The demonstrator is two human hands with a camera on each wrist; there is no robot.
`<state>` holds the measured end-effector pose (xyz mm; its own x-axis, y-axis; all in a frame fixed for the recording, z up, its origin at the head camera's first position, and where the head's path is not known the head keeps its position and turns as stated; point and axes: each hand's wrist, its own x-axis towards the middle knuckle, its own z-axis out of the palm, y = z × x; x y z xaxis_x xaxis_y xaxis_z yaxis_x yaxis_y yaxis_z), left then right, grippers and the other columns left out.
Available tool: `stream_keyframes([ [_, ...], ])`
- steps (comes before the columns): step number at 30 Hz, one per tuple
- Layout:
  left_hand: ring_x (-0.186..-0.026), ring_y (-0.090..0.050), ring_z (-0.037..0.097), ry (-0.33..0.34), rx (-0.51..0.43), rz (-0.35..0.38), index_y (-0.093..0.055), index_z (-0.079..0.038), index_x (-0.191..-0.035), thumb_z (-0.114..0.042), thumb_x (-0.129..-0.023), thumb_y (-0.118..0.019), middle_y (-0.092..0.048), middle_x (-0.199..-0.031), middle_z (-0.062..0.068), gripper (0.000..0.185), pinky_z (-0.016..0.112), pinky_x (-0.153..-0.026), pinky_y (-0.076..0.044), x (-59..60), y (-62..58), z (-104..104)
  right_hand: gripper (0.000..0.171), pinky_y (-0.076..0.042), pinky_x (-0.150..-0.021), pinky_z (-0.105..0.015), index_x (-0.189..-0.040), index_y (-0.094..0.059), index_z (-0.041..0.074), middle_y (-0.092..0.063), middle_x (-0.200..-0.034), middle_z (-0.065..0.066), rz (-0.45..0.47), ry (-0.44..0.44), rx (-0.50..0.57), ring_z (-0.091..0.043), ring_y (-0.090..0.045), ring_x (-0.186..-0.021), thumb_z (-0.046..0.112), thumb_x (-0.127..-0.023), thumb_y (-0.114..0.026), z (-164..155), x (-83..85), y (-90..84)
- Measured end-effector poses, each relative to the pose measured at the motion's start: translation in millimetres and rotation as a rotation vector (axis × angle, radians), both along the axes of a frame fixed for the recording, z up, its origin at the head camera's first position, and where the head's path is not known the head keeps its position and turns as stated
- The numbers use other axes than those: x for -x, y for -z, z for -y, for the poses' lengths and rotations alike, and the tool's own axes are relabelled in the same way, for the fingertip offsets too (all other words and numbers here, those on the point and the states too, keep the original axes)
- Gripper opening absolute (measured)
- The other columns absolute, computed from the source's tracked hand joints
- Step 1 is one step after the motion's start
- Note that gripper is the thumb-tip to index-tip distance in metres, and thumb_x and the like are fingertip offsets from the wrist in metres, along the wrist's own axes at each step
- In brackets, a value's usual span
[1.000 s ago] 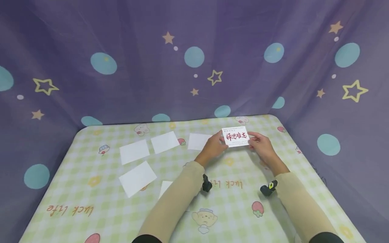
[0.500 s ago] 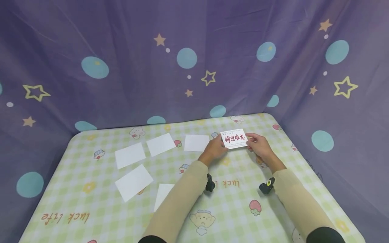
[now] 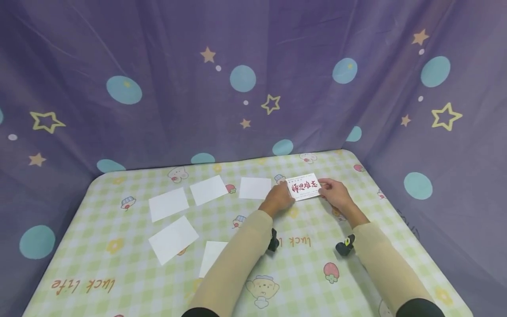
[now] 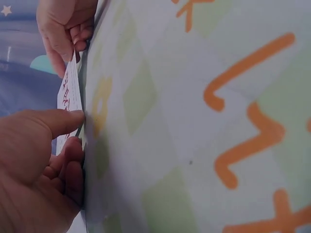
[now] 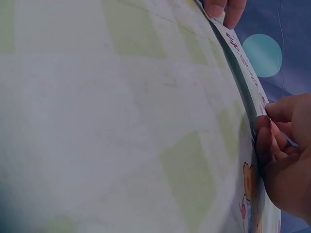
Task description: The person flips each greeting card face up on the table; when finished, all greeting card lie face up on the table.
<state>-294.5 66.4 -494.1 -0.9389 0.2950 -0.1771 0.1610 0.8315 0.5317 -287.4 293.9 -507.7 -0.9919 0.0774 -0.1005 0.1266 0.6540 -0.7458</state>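
A white card with large red Chinese characters and small grey print lies face up between my two hands, close over the table at the back right. My left hand pinches its left edge, the thumb on the near corner. On the opposite edge, my right hand pinches the card between thumb and fingers. From the left wrist view, the card appears almost edge-on, with the left thumb on its face. The right wrist view shows a narrow shadowed gap under the card.
Blank white cards are spread over the checked tablecloth: one beside my left hand, others farther left. My left sleeve partly covers another card. A purple curtain hangs behind the table.
Both hands have lowered the printed card slightly toward the tablecloth, still holding it at both sides. The head view has shifted a little; the blank cards lie as before.
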Motion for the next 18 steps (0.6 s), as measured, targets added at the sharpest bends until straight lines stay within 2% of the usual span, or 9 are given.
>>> stream_keyframes([
  [5, -0.124, -0.063, 0.027, 0.027, 0.073, -0.006, -0.045, 0.000, -0.149, -0.030, -0.094, -0.070, -0.066, -0.131, 0.014, 0.067, 0.037, -0.111, -0.047, 0.9, 3.7, -2, 0.048, -0.047, -0.075, -0.026, -0.142, -0.059, 0.007, -0.069, -0.108, -0.012, -0.004, 0.008, -0.091, -0.014, -0.060, -0.078, 0.016, -0.094, -0.062, 3, -3.2, 0.8],
  [8, -0.123, -0.063, 0.027, 0.022, 0.088, 0.000, -0.046, -0.002, -0.149, -0.032, -0.094, -0.070, -0.065, -0.133, 0.013, 0.067, 0.037, -0.110, -0.047, 0.0, 2.5, -1, 0.048, -0.048, -0.077, -0.029, -0.141, -0.060, 0.008, -0.068, -0.109, -0.011, -0.008, 0.016, -0.126, -0.019, -0.060, -0.081, 0.017, -0.093, -0.062, 6, -4.1, 0.8],
  [14, -0.129, -0.060, 0.028, 0.030, 0.101, -0.019, -0.046, -0.006, -0.150, -0.033, -0.095, -0.069, -0.062, -0.140, 0.013, 0.066, 0.038, -0.112, -0.046, -2.0, 0.7, 3, 0.046, -0.050, -0.096, -0.048, -0.136, -0.062, 0.003, -0.067, -0.115, -0.020, -0.027, -0.006, -0.208, -0.033, -0.063, -0.103, 0.017, -0.092, -0.063, 13, -4.7, -1.0],
  [18, -0.130, -0.060, 0.028, 0.044, 0.092, -0.019, -0.048, -0.006, -0.149, -0.033, -0.095, -0.070, -0.062, -0.141, 0.013, 0.065, 0.038, -0.112, -0.045, -0.6, 2.3, 3, 0.046, -0.047, -0.101, -0.053, -0.134, -0.062, -0.001, -0.067, -0.117, -0.024, -0.030, -0.012, -0.237, -0.039, -0.061, -0.109, 0.017, -0.091, -0.066, 17, -4.9, -2.2],
])
